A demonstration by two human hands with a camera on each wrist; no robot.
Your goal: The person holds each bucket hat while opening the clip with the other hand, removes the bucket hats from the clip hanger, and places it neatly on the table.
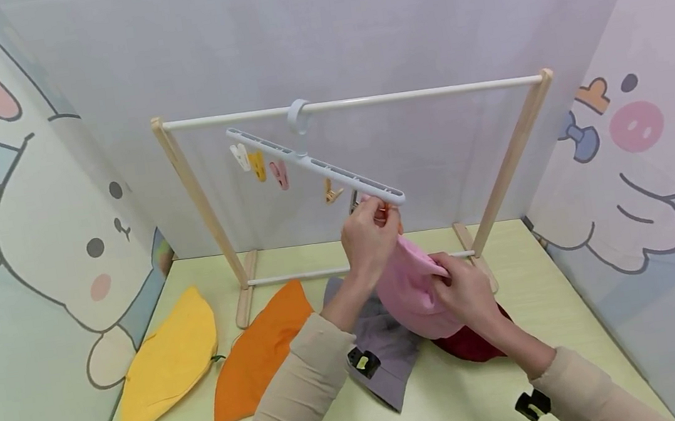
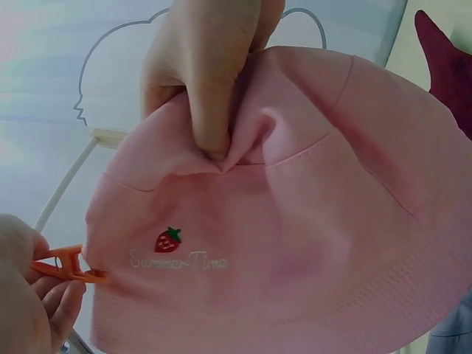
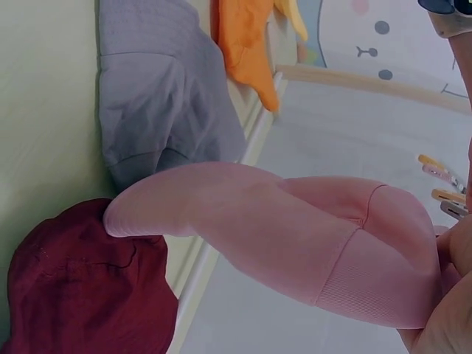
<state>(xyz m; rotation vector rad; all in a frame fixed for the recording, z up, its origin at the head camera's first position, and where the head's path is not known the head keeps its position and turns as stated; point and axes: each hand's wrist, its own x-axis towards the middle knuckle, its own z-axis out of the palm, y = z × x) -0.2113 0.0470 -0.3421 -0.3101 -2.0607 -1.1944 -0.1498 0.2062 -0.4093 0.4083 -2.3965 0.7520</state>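
Note:
My left hand is at the low right end of a light-blue hanger, pinching an orange clothespin. In the left wrist view the clothespin's tip meets the edge of a pink bucket hat, beside a small strawberry and stitched lettering. With thumb and fingers, my right hand pinches the hat's fabric into a fold. The hat hangs tilted between both hands, above a grey hat and a dark red hat. Whether the clothespin grips the fabric I cannot tell.
The hanger hooks over the white bar of a wooden-legged rack, sloping down to the right. White, yellow and pink clothespins hang from it, among others. A yellow hat and an orange hat lie on the table's left.

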